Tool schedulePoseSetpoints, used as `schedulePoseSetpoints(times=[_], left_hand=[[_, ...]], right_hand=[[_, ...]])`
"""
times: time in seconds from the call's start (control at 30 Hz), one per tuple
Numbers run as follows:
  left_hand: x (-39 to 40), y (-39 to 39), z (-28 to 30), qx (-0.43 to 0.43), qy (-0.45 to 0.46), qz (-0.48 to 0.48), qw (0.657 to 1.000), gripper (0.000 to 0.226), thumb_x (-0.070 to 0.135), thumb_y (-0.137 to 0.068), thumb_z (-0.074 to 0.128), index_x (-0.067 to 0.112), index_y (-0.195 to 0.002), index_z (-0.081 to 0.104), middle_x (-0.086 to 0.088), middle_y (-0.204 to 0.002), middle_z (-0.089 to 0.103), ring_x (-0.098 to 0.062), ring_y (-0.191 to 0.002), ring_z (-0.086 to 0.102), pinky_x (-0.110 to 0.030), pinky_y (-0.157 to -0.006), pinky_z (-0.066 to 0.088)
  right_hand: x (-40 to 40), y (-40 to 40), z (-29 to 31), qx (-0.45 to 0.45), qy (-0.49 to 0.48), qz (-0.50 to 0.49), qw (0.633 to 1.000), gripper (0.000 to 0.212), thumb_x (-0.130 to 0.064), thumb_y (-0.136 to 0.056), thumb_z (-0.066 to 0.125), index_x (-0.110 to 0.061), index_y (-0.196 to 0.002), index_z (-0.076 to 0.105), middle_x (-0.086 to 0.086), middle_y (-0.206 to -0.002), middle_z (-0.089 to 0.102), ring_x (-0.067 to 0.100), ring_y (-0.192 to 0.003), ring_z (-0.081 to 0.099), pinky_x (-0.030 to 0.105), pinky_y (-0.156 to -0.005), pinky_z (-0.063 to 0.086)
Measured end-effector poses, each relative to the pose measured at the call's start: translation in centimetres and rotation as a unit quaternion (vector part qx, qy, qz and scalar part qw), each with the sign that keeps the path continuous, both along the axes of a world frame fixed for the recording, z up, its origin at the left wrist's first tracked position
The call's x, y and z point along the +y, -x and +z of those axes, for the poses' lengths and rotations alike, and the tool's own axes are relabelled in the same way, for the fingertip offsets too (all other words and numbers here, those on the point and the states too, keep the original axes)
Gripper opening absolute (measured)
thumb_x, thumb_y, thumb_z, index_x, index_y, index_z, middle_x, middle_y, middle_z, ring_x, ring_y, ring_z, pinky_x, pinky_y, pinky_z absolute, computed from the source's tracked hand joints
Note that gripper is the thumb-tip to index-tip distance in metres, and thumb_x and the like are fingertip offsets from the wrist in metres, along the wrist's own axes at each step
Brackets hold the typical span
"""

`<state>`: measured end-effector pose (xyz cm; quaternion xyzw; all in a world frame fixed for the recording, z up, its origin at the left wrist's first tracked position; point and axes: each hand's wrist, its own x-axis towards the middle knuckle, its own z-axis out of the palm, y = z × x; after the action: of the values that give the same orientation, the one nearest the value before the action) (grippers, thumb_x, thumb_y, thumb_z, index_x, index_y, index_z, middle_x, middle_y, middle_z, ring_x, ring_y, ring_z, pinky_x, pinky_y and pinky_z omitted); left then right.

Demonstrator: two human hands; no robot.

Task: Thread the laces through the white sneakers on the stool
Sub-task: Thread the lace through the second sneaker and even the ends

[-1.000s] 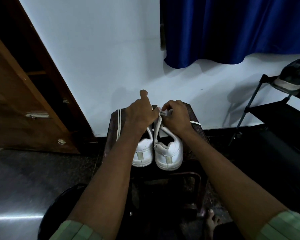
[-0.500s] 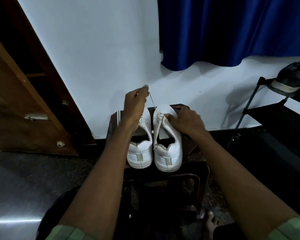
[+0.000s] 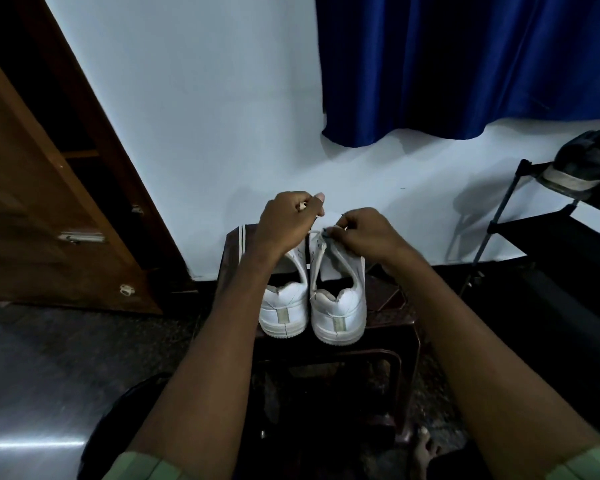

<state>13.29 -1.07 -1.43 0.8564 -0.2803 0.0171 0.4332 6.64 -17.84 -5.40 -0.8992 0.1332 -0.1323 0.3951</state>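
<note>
Two white sneakers stand side by side on the dark stool [image 3: 392, 299], heels toward the person and toes toward the wall. The right sneaker [image 3: 338, 306] is the one being laced; its long axis runs from the stool's near edge to its far edge. The right hand [image 3: 364, 233] sits over the eyelet rows near the toe, fingers curled and pinching the lace [image 3: 317, 258] right at the shoe. The left hand [image 3: 284, 223] hovers over the left sneaker [image 3: 284, 306], just beside the right hand, fingers closed, apparently on a lace end. The next eyelet probably lies directly beneath the right fingers, so that hand is nearer.
</note>
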Motion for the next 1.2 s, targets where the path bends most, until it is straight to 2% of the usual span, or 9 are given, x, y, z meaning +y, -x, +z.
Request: schedulePoseSetpoints(times=[0.1, 0.2, 0.3, 0.5, 0.63, 0.83, 0.97, 1.07, 1.2], left_hand=[[0.2, 0.0, 0.4, -0.002, 0.013, -0.045, 0.999, 0.032, 0.042, -0.104, 0.059, 0.024, -0.083, 0.076, 0.008, -0.051, 0.047, -0.007, -0.048, 0.041, -0.019, -0.054, 0.035], [0.1, 0.5, 1.0, -0.024, 0.023, -0.087, 0.996, 0.037, 0.044, -0.106, 0.056, 0.024, -0.082, 0.076, 0.006, -0.052, 0.041, -0.009, -0.047, 0.037, -0.017, -0.052, 0.034], [-0.2, 1.0, 1.3, -0.026, 0.045, -0.115, 0.992, 0.043, 0.048, -0.107, 0.052, 0.025, -0.081, 0.076, 0.000, -0.059, 0.061, -0.013, -0.055, 0.058, -0.026, -0.061, 0.050], [0.5, 0.2, 0.6, -0.035, 0.081, -0.011, 0.996, 0.035, 0.039, -0.109, 0.048, 0.022, -0.093, 0.075, 0.008, -0.082, 0.073, -0.008, -0.080, 0.068, -0.026, -0.075, 0.049], [1.0, 0.5, 0.7, -0.033, 0.026, -0.080, 0.996, 0.032, 0.043, -0.105, 0.054, 0.026, -0.089, 0.076, 0.001, -0.083, 0.075, -0.016, -0.074, 0.068, -0.032, -0.071, 0.050], [0.7, 1.8, 1.8, 0.014, 0.047, -0.089, 0.995, 0.057, 0.057, -0.110, 0.030, 0.021, -0.085, 0.067, 0.008, -0.070, 0.063, -0.002, -0.062, 0.054, -0.026, -0.069, 0.043], [0.8, 0.5, 1.6, 0.139, 0.148, -0.069, 0.977, 0.065, 0.065, -0.108, 0.018, 0.021, -0.095, 0.064, 0.011, -0.065, 0.040, -0.005, -0.050, 0.031, -0.022, -0.050, 0.029], [1.2, -0.4, 2.0, 0.239, 0.257, -0.044, 0.935, 0.028, 0.044, -0.095, 0.046, 0.021, -0.094, 0.061, 0.009, -0.065, 0.038, -0.006, -0.050, 0.025, -0.019, -0.044, 0.021], [1.8, -0.8, 1.4, 0.176, 0.160, -0.016, 0.971, 0.024, 0.010, -0.099, 0.048, 0.023, -0.101, 0.068, 0.010, -0.071, 0.049, -0.004, -0.059, 0.041, -0.022, -0.058, 0.033]], right_hand=[[0.3, 0.4, 1.7, -0.096, -0.015, -0.019, 0.995, 0.015, -0.034, -0.086, 0.079, -0.024, -0.089, 0.068, -0.006, -0.061, 0.065, 0.001, -0.054, 0.057, 0.027, -0.062, 0.045], [0.5, 1.2, 3.5, -0.130, -0.012, 0.029, 0.991, 0.037, -0.026, -0.080, 0.082, -0.023, -0.109, 0.060, -0.005, -0.062, 0.063, 0.009, -0.056, 0.054, 0.027, -0.060, 0.041], [1.2, 1.5, 3.5, -0.069, -0.024, 0.090, 0.993, 0.021, -0.038, -0.081, 0.075, -0.021, -0.080, 0.064, -0.011, -0.058, 0.053, 0.008, -0.056, 0.046, 0.031, -0.062, 0.039], [1.5, 2.3, 4.5, -0.119, -0.362, -0.073, 0.922, 0.009, -0.014, -0.098, 0.056, -0.016, -0.092, 0.063, 0.002, -0.062, 0.055, 0.014, -0.049, 0.039, 0.020, -0.043, 0.028], [0.8, 2.7, 4.5, -0.056, -0.183, 0.080, 0.978, 0.045, -0.015, -0.087, 0.076, -0.038, -0.124, 0.065, -0.001, -0.066, 0.057, 0.011, -0.060, 0.049, 0.027, -0.054, 0.039], [2.6, 2.4, 4.3, -0.001, -0.159, 0.075, 0.984, 0.033, -0.046, -0.067, 0.066, -0.022, -0.086, 0.077, -0.004, -0.062, 0.057, 0.008, -0.052, 0.042, 0.025, -0.053, 0.031], [2.1, 1.9, 4.7, -0.041, -0.479, -0.017, 0.877, 0.021, -0.028, -0.098, 0.049, -0.017, -0.083, 0.059, 0.002, -0.059, 0.045, 0.014, -0.047, 0.028, 0.023, -0.045, 0.017], [1.0, 1.5, 4.1, -0.038, -0.613, -0.072, 0.786, 0.022, -0.024, -0.097, 0.037, -0.016, -0.081, 0.051, 0.004, -0.061, 0.047, 0.013, -0.046, 0.026, 0.020, -0.042, 0.016], [1.3, 2.2, 4.2, 0.028, -0.304, -0.100, 0.947, 0.012, -0.014, -0.083, 0.058, -0.014, -0.095, 0.057, 0.009, -0.081, 0.058, 0.014, -0.053, 0.042, 0.022, -0.046, 0.029]])
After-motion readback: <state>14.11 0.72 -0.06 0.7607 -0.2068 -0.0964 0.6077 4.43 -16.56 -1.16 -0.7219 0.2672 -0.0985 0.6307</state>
